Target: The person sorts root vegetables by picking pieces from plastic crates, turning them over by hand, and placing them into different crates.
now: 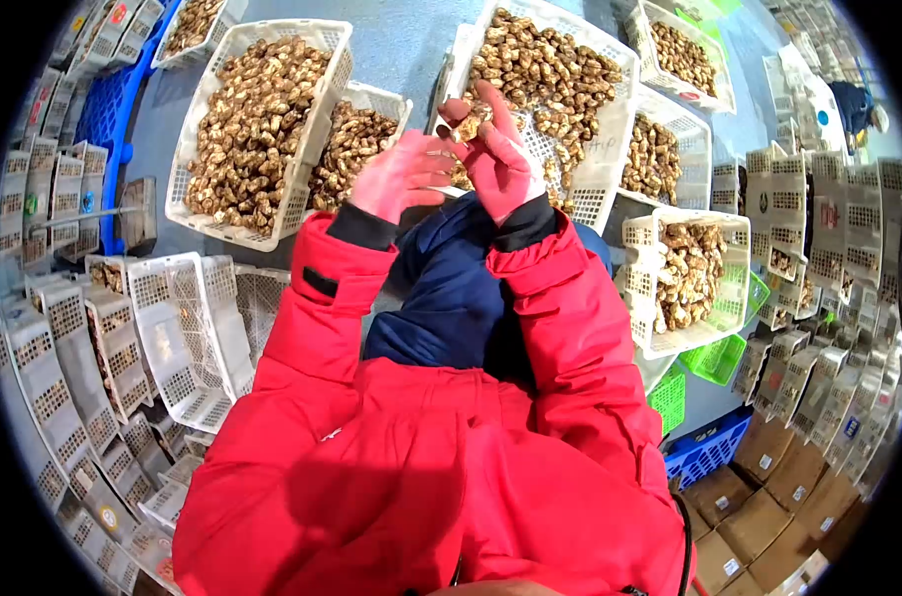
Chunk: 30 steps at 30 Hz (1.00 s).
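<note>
My right hand point(495, 154) is closed around a brown and white bulb point(474, 121), over the near left edge of a white crate point(603, 149) of similar bulbs. Beside it on the left, my left hand point(406, 174) has its fingers apart and pointing toward the right hand; I see nothing in it. A fuller white crate point(340, 74) stands to the left, with a smaller heap of bulbs point(351, 149) in a crate between the two. The bulb is partly hidden by the fingers.
More crates of bulbs stand at the right, one point(734, 298) close to my right sleeve. Stacked white crates point(49, 368) line the left side. Cardboard boxes point(759, 526) and a blue crate point(709, 447) are at the lower right. Another person point(853, 104) is far right.
</note>
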Motion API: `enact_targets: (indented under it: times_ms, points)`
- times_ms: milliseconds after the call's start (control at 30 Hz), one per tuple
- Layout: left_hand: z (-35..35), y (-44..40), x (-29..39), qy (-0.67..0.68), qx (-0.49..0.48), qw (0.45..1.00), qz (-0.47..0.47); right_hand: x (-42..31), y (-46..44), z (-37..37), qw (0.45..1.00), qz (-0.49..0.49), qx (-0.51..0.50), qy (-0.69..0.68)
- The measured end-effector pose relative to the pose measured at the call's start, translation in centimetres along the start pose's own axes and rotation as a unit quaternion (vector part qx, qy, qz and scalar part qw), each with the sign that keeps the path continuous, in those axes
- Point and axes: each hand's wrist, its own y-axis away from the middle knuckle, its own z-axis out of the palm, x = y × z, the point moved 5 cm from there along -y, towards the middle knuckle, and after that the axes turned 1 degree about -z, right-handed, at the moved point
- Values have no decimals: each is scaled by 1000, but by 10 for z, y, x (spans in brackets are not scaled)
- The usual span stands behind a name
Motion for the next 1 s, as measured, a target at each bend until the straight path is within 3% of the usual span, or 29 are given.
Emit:
enact_targets:
  times_ms: [67, 167, 267, 500, 600, 733, 767, 1000]
  points:
    - [10, -1, -7, 13, -57, 998, -17, 0, 4, 9, 998, 57, -25, -15]
    - [9, -5, -5, 16, -30, 999, 1, 6, 5, 14, 991, 88, -72, -74]
    - [10, 1, 3, 31, 13, 999, 40, 7, 1, 14, 997, 73, -11, 29]
    - [11, -1, -7, 27, 13, 997, 67, 13, -4, -10, 999, 41, 21, 25]
    - [-5, 2, 5, 69, -12, 986, 148, 12, -4, -18, 997, 26, 69, 4]
    - [10, 8, 24, 164, -10, 963, 213, 20, -3, -27, 996, 57, 67, 7]
    - [13, 4, 25, 153, -46, 960, 229, 24, -3, -30, 996, 69, 60, 6]
    - [33, -9, 21, 169, -62, 944, 278, 27, -2, -14, 986, 116, 92, 81]
